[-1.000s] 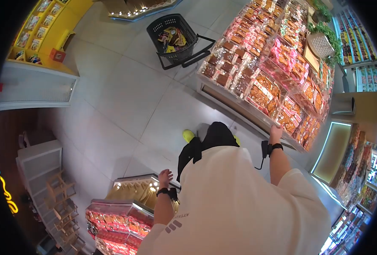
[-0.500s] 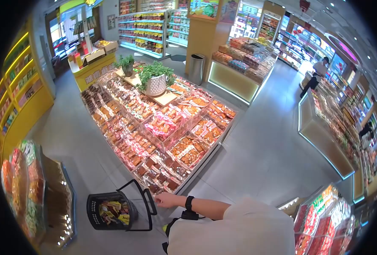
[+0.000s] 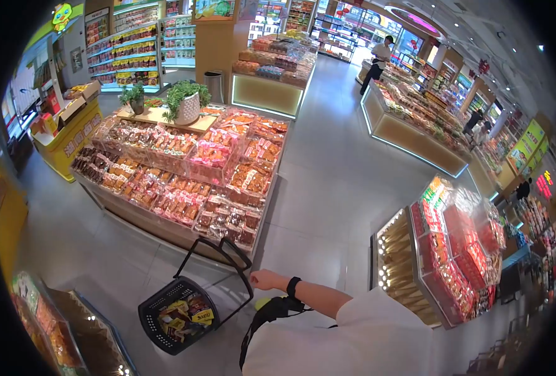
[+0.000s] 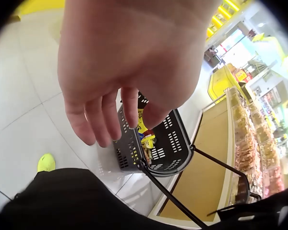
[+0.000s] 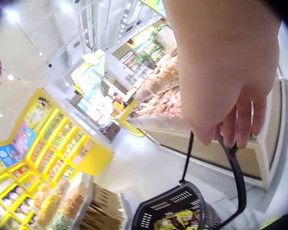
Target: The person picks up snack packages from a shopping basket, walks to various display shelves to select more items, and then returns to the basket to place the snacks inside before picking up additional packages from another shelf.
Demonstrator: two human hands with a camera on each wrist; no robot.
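Observation:
A black shopping basket [image 3: 177, 313] with slotted sides stands on the floor at lower left in the head view, its long handle [image 3: 239, 254] raised toward the display. Inside lie yellow and brown snack packets [image 3: 187, 318]. My right hand [image 3: 267, 280] hangs just right of the handle. In the right wrist view its loosely bent fingers [image 5: 242, 120] overlap the upper handle, with no grip round it showing. My left hand [image 4: 134, 62] is outside the head view. In the left wrist view its fingers hang loosely over the basket's image, holding nothing.
A low display [image 3: 184, 194] of packaged snacks stands beyond the basket, topped by potted plants [image 3: 187, 103]. Another snack stand [image 3: 453, 250] is at right. A lit stand [image 3: 71, 332] occupies the lower left. A person [image 3: 378, 59] stands far down the aisle.
The head view has swung up from the floor to the shop and the aisle. My right hand has left the display's edge and come down beside the basket handle.

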